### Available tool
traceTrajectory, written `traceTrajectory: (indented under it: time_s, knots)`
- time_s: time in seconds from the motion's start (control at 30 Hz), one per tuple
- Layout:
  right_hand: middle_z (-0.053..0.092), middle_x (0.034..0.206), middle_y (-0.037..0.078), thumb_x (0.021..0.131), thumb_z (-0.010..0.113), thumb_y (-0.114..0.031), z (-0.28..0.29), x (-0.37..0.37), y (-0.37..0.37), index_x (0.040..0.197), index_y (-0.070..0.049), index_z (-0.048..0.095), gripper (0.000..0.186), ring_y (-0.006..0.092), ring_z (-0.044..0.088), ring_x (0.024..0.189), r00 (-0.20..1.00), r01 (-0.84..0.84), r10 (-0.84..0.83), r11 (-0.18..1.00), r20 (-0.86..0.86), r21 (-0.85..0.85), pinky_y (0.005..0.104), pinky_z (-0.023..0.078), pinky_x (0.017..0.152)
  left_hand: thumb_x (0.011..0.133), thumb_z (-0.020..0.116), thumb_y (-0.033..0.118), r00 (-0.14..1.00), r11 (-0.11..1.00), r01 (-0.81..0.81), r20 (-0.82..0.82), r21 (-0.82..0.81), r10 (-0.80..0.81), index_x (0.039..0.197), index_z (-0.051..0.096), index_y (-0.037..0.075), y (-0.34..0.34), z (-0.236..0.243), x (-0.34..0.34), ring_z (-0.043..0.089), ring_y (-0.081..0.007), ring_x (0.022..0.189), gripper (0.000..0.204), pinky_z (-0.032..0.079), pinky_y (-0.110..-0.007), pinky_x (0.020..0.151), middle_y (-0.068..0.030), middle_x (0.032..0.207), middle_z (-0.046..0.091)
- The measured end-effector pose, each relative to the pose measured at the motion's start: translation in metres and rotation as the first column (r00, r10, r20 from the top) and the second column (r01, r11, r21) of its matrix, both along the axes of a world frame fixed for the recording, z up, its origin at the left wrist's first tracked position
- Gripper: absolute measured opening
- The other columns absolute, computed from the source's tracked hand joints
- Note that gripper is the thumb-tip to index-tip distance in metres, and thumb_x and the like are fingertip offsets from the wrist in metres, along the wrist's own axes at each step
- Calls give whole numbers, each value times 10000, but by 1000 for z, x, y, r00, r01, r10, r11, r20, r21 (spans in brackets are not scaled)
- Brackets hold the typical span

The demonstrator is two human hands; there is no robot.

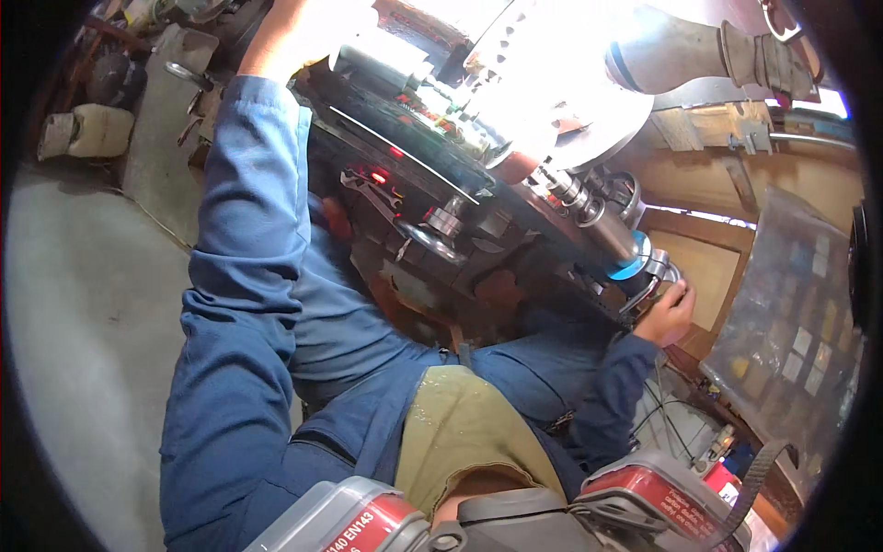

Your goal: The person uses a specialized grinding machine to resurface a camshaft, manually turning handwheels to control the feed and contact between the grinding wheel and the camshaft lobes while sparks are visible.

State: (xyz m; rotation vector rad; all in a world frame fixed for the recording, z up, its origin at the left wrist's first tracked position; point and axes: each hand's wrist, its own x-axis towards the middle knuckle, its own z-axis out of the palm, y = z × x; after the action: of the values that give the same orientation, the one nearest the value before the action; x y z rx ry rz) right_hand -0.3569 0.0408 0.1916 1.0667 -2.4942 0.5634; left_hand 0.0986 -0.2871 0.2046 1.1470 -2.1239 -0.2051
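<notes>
In front of me is a metal-turning lathe with its dark bed [405, 147] running diagonally. My left arm reaches up to the far left end, where my left hand [313, 37] is beside a pale cylindrical part [382, 60]. Glare washes out its fingers, so its grip is hidden. On the right, my right hand [670, 315] has its fingers curled round the metal handle [658, 271] at the tailstock's end. Next to that handle is a blue ring [629, 267] on the steel tailstock barrel [602, 228]. Strong light whitens the machine's middle.
A small handwheel [432, 241] sticks out of the lathe's near side. A lamp-like grey housing [676, 55] hangs at the upper right. Clear plastic sheeting [791, 340] hangs at the right. A pale jug [92, 131] stands at the upper left. Respirator filters [363, 520] fill the lower edge.
</notes>
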Motion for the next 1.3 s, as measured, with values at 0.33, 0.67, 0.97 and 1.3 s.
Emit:
traceTrajectory:
  time_s: [0.33,0.67,0.97,1.3]
  knots:
    - [629,1107,288,1033,376,-418,-70,23,23,1233,58,554,546,432,629,973,998,-18,-12,904,-66,-428,493,488,816,869,604,114,967,981,193,-176,32,-184,978,609,-41,-5,-11,12,638,-264,704,189,502,-352,861,-115,755,650]
    - [638,937,259,983,477,-418,-180,-82,80,1067,88,584,524,364,634,831,917,-374,293,868,-272,-326,453,477,705,879,592,99,980,934,188,119,-304,-158,1131,580,-41,11,-7,18,640,-246,849,288,410,-396,1040,-86,890,667]
    - [631,953,262,985,471,-415,-165,-67,33,1085,92,564,525,366,633,842,836,-546,523,763,-166,-345,450,483,712,902,594,54,920,929,310,-311,200,-240,1238,537,-49,-3,-24,19,629,-165,797,357,475,-324,958,-50,851,643]
    - [623,972,265,988,463,-412,-159,-66,3,1105,95,542,526,368,632,854,754,-636,647,677,-114,-370,447,490,721,907,583,40,952,969,243,-197,31,-233,1313,493,-71,-5,-26,20,622,-173,808,431,521,-308,794,-75,872,634]
